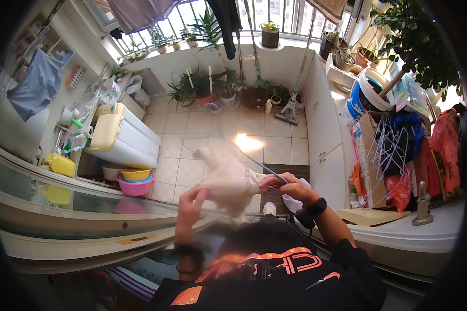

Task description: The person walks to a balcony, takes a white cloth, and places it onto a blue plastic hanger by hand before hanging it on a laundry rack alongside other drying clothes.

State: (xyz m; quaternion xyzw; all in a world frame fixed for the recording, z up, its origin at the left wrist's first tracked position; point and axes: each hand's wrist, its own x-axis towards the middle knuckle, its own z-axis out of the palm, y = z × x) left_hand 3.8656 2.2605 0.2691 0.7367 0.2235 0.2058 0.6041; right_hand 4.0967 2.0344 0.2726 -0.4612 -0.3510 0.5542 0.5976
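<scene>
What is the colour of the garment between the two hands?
The garment is pale cream; the head view shows it best.

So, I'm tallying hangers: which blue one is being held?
The blue hanger in the right hand; no hand touches the bunched hangers at far right.

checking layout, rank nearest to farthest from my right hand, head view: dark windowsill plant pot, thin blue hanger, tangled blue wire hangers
1. Thin blue hanger, in right hand
2. Tangled wire hangers, at right
3. Dark plant pot, far ahead
</scene>
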